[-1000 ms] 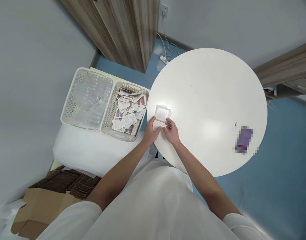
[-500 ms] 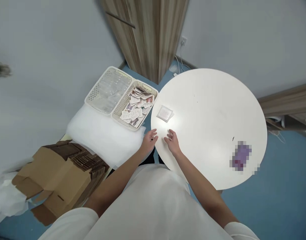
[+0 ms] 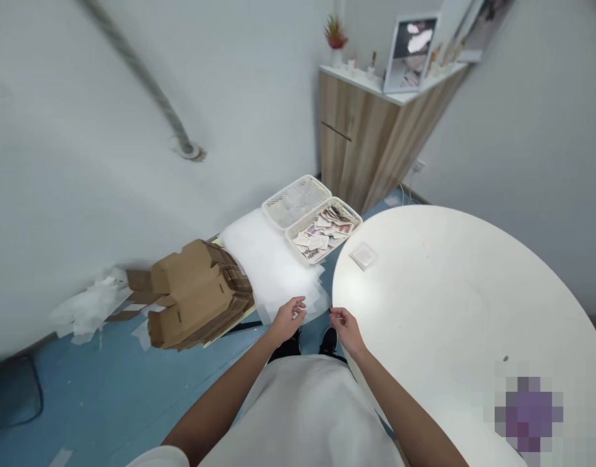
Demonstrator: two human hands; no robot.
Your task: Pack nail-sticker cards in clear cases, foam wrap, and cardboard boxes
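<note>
My left hand (image 3: 288,319) hovers above the near edge of a stack of white foam sheets (image 3: 273,259), its fingers loosely bent and apart, holding nothing. At the left rim of the round white table (image 3: 448,292), my right hand (image 3: 347,329) hangs with its fingers half curled. I see nothing in it. A small square pack in a clear sleeve (image 3: 363,255) lies on the table beyond my right hand. Behind the foam, one white basket (image 3: 300,245) holds a pile of printed cards (image 3: 327,228). The basket beside it (image 3: 273,209) contains clear plastic bags (image 3: 300,198).
Flattened brown cardboard boxes (image 3: 195,292) are stacked left of the foam. Crumpled white wrapping (image 3: 91,305) lies further left. A wood-grain cabinet (image 3: 356,130) fills the corner, with a framed picture (image 3: 410,55) on top. A blurred purple thing (image 3: 528,412) lies on the table's right side.
The view has swung left and up, showing the cabinet top and more floor. My right hand's fingers have curled in more. My left hand stays apart from it, fingers still spread.
</note>
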